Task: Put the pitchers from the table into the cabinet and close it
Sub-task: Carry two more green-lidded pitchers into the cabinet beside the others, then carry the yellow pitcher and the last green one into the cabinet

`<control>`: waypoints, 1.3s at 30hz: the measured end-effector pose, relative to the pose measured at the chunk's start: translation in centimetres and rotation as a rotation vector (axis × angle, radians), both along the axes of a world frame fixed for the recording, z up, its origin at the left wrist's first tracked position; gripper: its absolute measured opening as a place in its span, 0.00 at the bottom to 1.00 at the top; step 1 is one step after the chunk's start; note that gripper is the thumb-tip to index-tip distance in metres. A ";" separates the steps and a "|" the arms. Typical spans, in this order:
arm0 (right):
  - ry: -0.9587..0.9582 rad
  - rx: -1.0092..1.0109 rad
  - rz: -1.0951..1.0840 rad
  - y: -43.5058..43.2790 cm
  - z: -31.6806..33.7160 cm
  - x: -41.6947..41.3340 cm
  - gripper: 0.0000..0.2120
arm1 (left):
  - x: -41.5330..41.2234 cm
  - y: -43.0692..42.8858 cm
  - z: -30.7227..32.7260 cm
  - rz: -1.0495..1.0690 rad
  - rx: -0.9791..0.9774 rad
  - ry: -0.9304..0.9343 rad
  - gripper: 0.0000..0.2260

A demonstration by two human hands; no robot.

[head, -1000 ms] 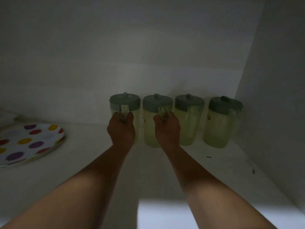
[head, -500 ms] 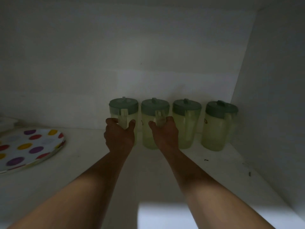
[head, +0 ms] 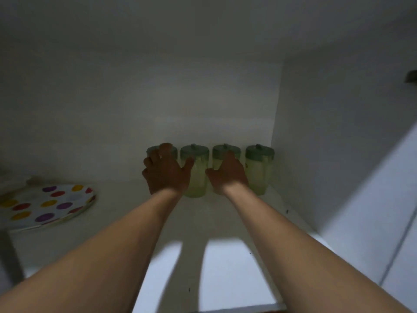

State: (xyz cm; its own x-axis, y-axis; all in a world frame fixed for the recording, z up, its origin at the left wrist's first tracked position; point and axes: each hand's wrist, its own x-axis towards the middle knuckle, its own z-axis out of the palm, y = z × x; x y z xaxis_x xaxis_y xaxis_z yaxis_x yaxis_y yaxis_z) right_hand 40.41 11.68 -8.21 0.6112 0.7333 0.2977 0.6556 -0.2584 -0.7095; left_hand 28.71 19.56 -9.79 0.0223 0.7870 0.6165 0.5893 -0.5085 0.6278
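Pitchers stand in a tidy row at the far wall, saving shelf room. Left hand and right hand, both spread and empty, hover near them.

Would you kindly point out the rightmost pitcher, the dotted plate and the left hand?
Rightmost pitcher [head: 258,175]: head view, on its body.
Dotted plate [head: 45,206]: head view, on its face.
Left hand [head: 165,172]: head view, on its back.

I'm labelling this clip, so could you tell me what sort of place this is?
Probably the inside of a white kitchen cabinet: four lidded pitchers line the back of a shelf, beside a spotted plate.
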 end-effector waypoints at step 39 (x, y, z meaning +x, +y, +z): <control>-0.383 0.081 0.942 -25.6 5.8 -60.0 0.35 | -65.2 -39.7 2.6 0.834 -0.126 0.467 0.28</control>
State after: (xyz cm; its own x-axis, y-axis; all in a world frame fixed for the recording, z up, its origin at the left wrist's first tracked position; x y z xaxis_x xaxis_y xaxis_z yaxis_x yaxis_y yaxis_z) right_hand -19.60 -13.97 -2.37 -0.3503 0.8361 0.4222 0.7542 0.5191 -0.4021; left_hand -36.47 -20.11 -7.14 -0.3522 0.7208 0.5971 0.9349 0.2418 0.2597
